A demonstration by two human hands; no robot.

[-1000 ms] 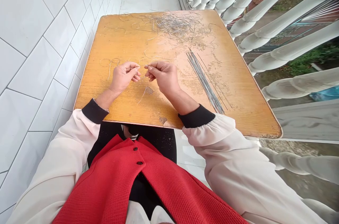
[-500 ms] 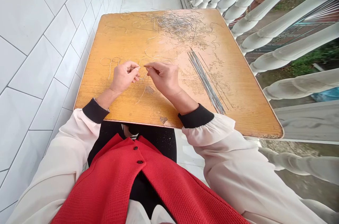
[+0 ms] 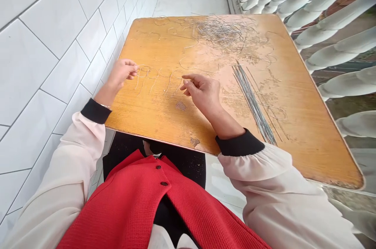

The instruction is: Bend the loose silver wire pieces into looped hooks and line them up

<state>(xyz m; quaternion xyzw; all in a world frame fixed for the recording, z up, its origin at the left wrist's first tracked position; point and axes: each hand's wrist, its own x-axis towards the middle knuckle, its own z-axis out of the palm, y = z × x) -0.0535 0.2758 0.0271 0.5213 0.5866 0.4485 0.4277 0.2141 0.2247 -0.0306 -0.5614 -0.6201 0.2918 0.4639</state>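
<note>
My left hand (image 3: 122, 74) is at the left edge of the wooden table (image 3: 141, 115), thumb and fingertips pinched on the end of a thin wire. From it a row of thin looped wires (image 3: 152, 73), several with straight tails, runs toward my right hand (image 3: 202, 90). That hand is over the middle of the table, its thumb and index finger closed around the row's other end, where fingers partly hide the wire. Whether the loops hang just above the table or touch it, I cannot tell.
A tangled heap of thin wires (image 3: 226, 31) lies at the table's far side. A bundle of straight grey wires (image 3: 254, 104) rests on the right, with a few loose wires beside it. A tiled wall (image 3: 53, 41) stands left; a white balustrade (image 3: 337, 57) is on the right.
My hands were close together at the near middle; now they are wide apart, the left one farther left and the right one farther right. The row of loops shows between them. The view has shifted.
</note>
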